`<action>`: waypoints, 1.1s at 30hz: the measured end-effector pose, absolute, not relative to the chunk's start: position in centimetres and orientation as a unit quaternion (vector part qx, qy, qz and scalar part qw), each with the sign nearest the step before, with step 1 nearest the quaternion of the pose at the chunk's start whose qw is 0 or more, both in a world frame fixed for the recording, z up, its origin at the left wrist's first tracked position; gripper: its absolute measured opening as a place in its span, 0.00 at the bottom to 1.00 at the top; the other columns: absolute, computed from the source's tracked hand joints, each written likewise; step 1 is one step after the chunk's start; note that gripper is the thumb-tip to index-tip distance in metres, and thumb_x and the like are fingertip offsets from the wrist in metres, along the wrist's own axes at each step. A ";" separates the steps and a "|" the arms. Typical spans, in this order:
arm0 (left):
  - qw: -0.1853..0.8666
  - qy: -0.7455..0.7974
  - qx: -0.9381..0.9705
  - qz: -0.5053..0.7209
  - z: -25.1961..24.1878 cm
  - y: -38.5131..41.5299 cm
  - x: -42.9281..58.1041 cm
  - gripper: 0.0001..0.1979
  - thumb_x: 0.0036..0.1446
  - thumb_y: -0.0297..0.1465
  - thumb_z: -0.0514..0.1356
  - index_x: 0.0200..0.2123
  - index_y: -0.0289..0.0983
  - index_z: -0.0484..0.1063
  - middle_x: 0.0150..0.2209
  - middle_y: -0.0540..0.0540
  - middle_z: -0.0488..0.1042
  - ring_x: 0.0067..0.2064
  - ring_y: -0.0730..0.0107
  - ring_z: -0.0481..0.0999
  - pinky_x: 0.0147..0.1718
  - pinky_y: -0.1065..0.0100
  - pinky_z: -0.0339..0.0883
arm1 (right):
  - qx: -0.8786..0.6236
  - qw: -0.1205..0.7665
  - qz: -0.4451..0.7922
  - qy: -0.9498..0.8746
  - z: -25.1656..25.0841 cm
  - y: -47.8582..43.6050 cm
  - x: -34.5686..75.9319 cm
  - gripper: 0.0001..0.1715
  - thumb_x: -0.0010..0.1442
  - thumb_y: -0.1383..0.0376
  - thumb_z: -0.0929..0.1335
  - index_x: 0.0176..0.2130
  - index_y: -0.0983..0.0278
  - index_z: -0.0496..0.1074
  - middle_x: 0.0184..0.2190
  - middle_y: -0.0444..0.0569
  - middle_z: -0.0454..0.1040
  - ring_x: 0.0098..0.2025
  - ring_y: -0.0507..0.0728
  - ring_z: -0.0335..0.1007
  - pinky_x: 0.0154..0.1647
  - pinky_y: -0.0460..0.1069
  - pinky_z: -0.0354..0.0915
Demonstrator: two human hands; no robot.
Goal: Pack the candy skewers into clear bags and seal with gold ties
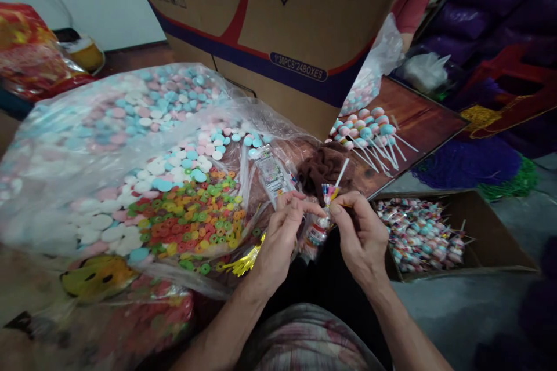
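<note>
Left hand (278, 236): fingers set at neck of wrapped candy stick (316, 234), by near edge of table (430, 120); grip cannot be told. Right hand (362, 235): yellow tie (346, 204) pinched. Neck apparently being fastened; tight twist seemingly called for.

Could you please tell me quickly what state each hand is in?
Left hand: curled, a fingertip at the wrapped candy; whether it grips cannot be told.
Right hand: closed, pinching at the wrapper's gathered neck.
</note>
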State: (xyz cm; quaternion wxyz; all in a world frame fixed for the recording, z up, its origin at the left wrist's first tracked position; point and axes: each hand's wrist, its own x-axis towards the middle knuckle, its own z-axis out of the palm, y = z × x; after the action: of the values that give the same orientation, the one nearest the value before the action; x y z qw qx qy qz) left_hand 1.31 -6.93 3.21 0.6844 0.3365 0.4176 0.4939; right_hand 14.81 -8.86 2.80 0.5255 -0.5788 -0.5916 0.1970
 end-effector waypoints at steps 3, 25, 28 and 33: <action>0.656 0.455 0.386 0.463 2.4 -7.3 1.5 0.21 0.60 0.48 0.57 0.30 0.38 0.80 0.41 0.44 0.78 0.51 0.60 0.73 0.56 0.64 0.59 | -0.551 0.525 0.192 -0.620 2.6 -9.1 14.5 0.06 0.65 0.70 0.64 0.34 0.62 0.67 0.30 0.43 0.67 0.31 0.51 0.65 0.33 0.47 0.63; 0.753 0.441 0.269 0.407 2.5 -8.0 2.7 0.21 0.53 0.49 0.63 0.24 0.36 0.78 0.24 0.47 0.73 0.32 0.67 0.69 0.38 0.66 0.61 | -0.537 0.541 0.127 -0.635 2.8 -10.2 15.1 0.09 0.61 0.75 0.66 0.35 0.62 0.71 0.30 0.45 0.71 0.32 0.53 0.69 0.33 0.48 0.65; 0.782 0.407 0.278 0.381 3.2 -7.9 2.8 0.21 0.52 0.47 0.65 0.22 0.35 0.76 0.23 0.49 0.70 0.30 0.72 0.65 0.37 0.67 0.60 | -0.535 0.542 0.133 -0.634 3.1 -10.5 15.2 0.09 0.61 0.75 0.66 0.36 0.62 0.72 0.30 0.45 0.71 0.32 0.52 0.68 0.33 0.48 0.65; 0.791 0.363 0.288 0.400 3.5 -7.7 2.9 0.12 0.50 0.38 0.68 0.24 0.35 0.79 0.29 0.47 0.75 0.36 0.71 0.70 0.43 0.68 0.62 | -0.531 0.565 0.189 -0.603 3.0 -11.1 15.2 0.10 0.62 0.75 0.66 0.38 0.62 0.74 0.33 0.46 0.74 0.35 0.53 0.71 0.37 0.49 0.68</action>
State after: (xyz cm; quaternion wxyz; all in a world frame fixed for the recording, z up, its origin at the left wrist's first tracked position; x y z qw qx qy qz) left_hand 2.86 -7.69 3.53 0.7906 0.2880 0.3635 0.3999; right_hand 15.15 -11.11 3.02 0.5648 -0.5312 -0.6028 0.1886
